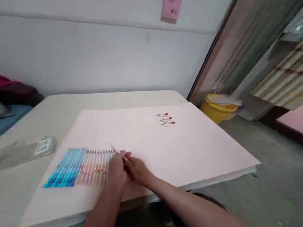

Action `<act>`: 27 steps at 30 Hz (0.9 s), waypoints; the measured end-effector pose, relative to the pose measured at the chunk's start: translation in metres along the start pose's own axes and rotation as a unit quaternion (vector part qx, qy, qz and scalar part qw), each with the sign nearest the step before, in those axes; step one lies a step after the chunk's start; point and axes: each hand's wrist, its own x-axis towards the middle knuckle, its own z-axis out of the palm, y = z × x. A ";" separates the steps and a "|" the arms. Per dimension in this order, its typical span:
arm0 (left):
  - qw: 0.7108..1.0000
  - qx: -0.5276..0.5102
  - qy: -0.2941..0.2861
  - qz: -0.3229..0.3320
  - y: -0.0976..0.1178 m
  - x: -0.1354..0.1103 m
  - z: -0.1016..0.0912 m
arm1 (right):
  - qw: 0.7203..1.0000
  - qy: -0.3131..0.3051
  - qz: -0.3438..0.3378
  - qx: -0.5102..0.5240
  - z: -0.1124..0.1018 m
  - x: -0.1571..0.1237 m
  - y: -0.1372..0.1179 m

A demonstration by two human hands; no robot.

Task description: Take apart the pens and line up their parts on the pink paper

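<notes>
A thin pale pen (115, 149) pokes up and to the left out of the left hand (116, 169), whose fingers curl closed around it near the front edge of the large pale pink sheet (199, 148). The right hand (138, 171) presses against the left, its fingers bent; blur hides whether it grips the pen. Just left lies a row of blue and pink pens (77, 167). Three small red-tipped pieces (165, 119), too small to identify, lie far right.

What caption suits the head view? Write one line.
Left hand holds a pen, right hand against it, beside a row of pens on a pink sheet.
</notes>
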 end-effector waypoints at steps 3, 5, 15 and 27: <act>1.000 0.000 -0.007 0.001 -0.001 0.001 -0.001 | 1.000 -0.005 0.001 -0.003 0.000 0.000 0.000; 1.000 -0.002 -0.007 0.002 -0.001 0.002 -0.002 | 1.000 -0.009 0.005 0.002 0.000 0.000 0.000; 1.000 0.000 -0.007 -0.011 0.001 0.000 -0.002 | 0.997 -0.040 0.040 0.051 -0.003 -0.002 -0.005; 1.000 0.005 0.006 -0.013 0.003 -0.002 0.000 | 0.997 -0.036 0.034 0.054 -0.002 -0.001 -0.003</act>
